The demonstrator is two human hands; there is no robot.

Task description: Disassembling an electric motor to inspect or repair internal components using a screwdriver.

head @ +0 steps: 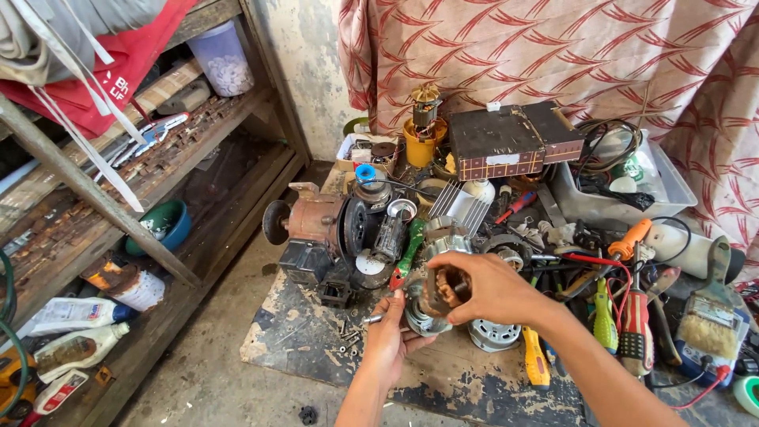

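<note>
The right hand (486, 289) is closed over a copper-wound motor core (443, 291), which sits partly inside the round metal housing (419, 316) that the left hand (391, 336) cups from below; seating looks unfinished, though fingers hide the joint.

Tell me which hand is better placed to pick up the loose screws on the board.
Probably the left. The left hand cups the motor housing from below, right beside the loose screws. The right hand grips the copper-wound rotor from above, farther from them.
</note>
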